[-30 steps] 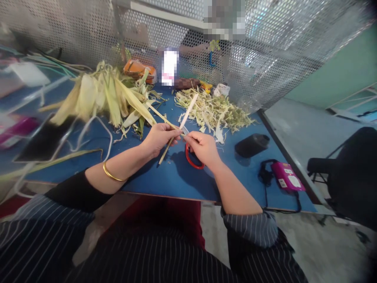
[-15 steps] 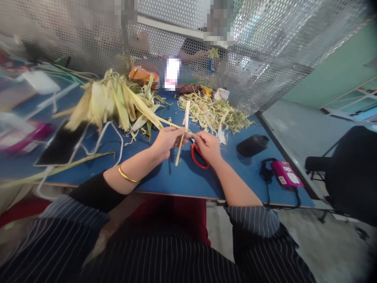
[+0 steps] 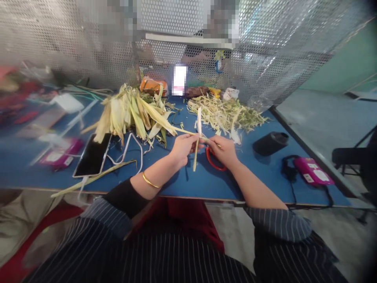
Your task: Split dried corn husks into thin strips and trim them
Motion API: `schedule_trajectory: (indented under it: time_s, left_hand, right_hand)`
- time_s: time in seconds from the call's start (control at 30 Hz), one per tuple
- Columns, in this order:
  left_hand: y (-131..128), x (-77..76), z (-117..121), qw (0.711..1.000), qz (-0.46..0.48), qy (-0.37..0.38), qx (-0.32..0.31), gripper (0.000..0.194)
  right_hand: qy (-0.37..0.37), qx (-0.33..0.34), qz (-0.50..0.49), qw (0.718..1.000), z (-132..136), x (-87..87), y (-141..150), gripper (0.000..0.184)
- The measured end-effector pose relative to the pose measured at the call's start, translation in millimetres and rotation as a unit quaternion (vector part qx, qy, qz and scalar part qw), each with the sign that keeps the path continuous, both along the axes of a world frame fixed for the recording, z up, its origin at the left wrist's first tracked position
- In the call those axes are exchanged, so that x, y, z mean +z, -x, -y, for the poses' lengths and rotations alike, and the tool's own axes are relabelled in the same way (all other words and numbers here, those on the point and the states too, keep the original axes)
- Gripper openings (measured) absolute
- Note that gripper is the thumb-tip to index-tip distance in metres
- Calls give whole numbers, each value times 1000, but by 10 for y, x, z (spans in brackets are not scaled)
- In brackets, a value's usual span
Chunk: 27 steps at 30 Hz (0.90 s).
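Strips (image 3: 195, 157) cross mid-frame, pinched between the left hand (image 3: 182, 150)'s closed fingers; the right hand (image 3: 225, 152), seemingly closed on one strip's end, should pull evenly.

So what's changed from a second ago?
The slim, pale plant strip that leaned right now stands nearly upright in the picture; the view swung left. Your left hand still pinches it; your right hand keeps the red loop-handled scissors. No new grip or release shows.

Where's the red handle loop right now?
Head view, just right of centre: the red handle loop shows at the lower left of the right hand, below and right of the crossed husk strips, with blue tabletop behind it.
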<state>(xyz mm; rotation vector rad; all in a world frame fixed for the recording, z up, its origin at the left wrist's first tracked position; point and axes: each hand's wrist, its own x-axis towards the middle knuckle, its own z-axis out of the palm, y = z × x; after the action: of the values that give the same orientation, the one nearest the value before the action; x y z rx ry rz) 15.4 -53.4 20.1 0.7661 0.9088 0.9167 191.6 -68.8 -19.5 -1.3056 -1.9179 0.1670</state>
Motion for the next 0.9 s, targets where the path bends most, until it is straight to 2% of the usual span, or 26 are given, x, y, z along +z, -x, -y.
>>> schedule_trajectory:
  time_s: [0.2,0.3,0.43,0.57,0.63,0.77,0.9]
  left_hand:
    - [22,-8,-12,1000,10,8,2,9]
    - [33,6,-8,1000,8,19,0,9]
    - [65,44,-27,1000,11,18,9,10]
    - [122,67,-95,1000,19,-3,16,14]
    - [143,55,-132,1000,14,-18,16,19]
    - [120,-16,-172,999,-29,-24,7,25]
    - [46,-97,-191,999,-47,-8,19,17]
  right_hand:
    - [14,14,-5,1000,27,-13,14,25]
    - [59,6,-31,998,46,17,44,21]
    - [132,16,-73,988,21,205,121,23]
    - [156,74,-23,985,-125,468,174,23]
    - [157,97,-7,983,-198,512,177,25]
    - [135,96,-12,986,-229,342,131,27]
    - [115,89,9,989,-173,132,77,30]
